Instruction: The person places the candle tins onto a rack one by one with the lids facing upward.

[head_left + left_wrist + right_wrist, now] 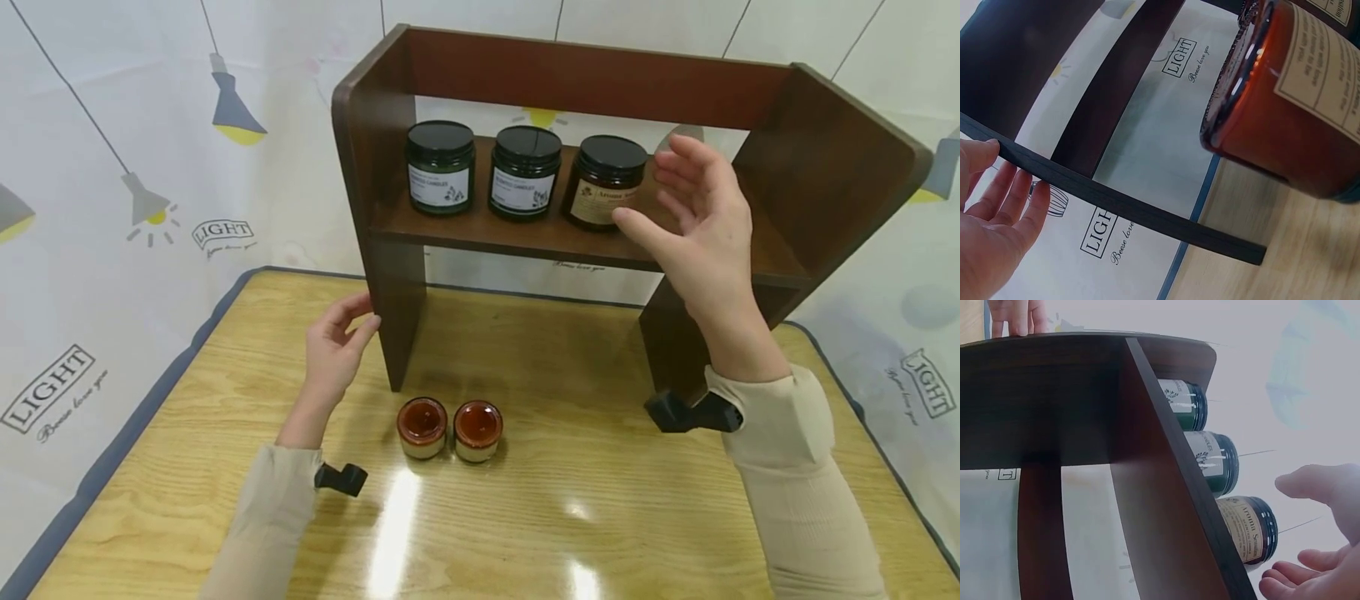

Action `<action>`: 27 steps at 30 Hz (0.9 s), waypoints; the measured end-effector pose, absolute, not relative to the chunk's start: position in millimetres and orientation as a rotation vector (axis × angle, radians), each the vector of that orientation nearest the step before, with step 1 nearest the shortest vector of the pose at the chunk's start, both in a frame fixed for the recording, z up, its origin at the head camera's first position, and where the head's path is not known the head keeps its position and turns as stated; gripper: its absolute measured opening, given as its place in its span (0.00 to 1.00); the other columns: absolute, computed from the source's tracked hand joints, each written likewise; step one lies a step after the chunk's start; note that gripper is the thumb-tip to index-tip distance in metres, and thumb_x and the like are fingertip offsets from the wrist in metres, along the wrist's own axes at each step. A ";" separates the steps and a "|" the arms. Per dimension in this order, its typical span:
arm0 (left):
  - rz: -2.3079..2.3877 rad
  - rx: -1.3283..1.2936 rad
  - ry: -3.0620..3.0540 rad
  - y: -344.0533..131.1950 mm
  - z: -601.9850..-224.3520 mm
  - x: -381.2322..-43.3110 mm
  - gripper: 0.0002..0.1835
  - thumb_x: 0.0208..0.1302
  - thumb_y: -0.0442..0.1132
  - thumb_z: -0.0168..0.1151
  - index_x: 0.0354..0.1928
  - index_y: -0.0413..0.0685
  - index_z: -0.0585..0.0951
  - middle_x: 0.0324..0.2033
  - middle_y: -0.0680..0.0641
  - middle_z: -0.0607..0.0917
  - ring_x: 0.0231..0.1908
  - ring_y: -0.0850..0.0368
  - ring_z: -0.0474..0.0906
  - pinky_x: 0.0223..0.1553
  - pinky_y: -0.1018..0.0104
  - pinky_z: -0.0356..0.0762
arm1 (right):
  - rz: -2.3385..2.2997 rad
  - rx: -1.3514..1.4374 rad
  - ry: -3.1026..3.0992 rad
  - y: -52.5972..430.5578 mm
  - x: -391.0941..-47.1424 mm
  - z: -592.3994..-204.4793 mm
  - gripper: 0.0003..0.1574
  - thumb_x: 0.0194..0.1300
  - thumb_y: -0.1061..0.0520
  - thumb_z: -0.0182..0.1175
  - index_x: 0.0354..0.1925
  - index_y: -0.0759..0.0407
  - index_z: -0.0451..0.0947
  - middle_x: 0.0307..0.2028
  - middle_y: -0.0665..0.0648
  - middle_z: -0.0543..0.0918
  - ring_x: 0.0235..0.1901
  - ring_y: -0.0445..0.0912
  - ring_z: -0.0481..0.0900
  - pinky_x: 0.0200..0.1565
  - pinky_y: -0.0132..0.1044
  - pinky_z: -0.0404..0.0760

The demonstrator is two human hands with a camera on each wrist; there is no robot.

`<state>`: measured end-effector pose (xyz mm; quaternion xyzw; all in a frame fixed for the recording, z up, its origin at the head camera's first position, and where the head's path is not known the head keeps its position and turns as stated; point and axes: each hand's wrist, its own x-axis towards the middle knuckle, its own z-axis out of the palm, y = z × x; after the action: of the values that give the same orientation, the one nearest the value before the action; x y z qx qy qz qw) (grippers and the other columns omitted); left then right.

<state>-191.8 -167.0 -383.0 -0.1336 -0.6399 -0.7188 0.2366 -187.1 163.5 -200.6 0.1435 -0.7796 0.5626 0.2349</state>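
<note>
My right hand [708,217] is beside an amber jar with a black lid and tan label [603,183] on the shelf. Its thumb and fingers are spread apart; in the right wrist view a gap shows between that hand [1329,537] and the jar [1250,531]. Two green jars with black lids and white labels, the left one [441,167] and the middle one [525,173], stand in the same row. My left hand [337,342] touches the dark wooden shelf's left side panel [393,308], thumb and fingertips at its front edge [1116,200].
On the wooden table [570,500], two amber jars, the left [422,427] and the right [478,430], stand close together in front of the shelf's left leg. The shelf's tall right side panel [832,167] rises behind my right hand. A lamp-patterned cloth [150,108] hangs around the table.
</note>
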 end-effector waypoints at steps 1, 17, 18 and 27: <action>-1.972 -0.366 -1.754 -167.0 -382.8 -191.8 0.14 0.55 0.16 0.55 0.45 0.24 0.76 0.36 0.58 0.83 0.42 0.63 0.78 0.43 0.74 0.77 | 1.545 0.391 -2.143 163.3 -185.6 -201.0 0.42 0.52 0.69 0.66 0.63 0.60 0.63 0.56 0.56 0.70 0.57 0.46 0.68 0.60 0.34 0.68; -1.981 -0.365 -1.747 -165.8 -381.0 -192.7 0.14 0.55 0.16 0.55 0.44 0.28 0.78 0.36 0.58 0.83 0.42 0.63 0.78 0.42 0.74 0.78 | 1.575 0.404 -2.135 163.8 -162.3 -213.0 0.40 0.51 0.71 0.65 0.62 0.59 0.65 0.55 0.58 0.71 0.55 0.47 0.69 0.59 0.32 0.69; -1.984 -0.366 -1.746 -166.0 -381.1 -192.7 0.14 0.55 0.16 0.55 0.44 0.28 0.79 0.36 0.58 0.83 0.42 0.63 0.78 0.42 0.74 0.78 | 1.572 0.409 -2.139 163.9 -161.6 -213.8 0.41 0.52 0.71 0.65 0.62 0.59 0.64 0.55 0.58 0.71 0.56 0.47 0.69 0.59 0.32 0.69; -1.982 -0.380 -1.745 -167.4 -383.0 -192.0 0.14 0.55 0.16 0.55 0.45 0.24 0.77 0.36 0.58 0.83 0.42 0.62 0.77 0.43 0.73 0.78 | 1.574 0.441 -2.159 162.8 -153.8 -218.0 0.40 0.51 0.73 0.65 0.62 0.61 0.65 0.55 0.58 0.71 0.56 0.49 0.69 0.58 0.30 0.69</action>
<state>-192.0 -167.4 -383.0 -0.1385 -0.6357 -0.7223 0.2346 -153.8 162.8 -218.0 0.1589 -0.7786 0.5676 0.2153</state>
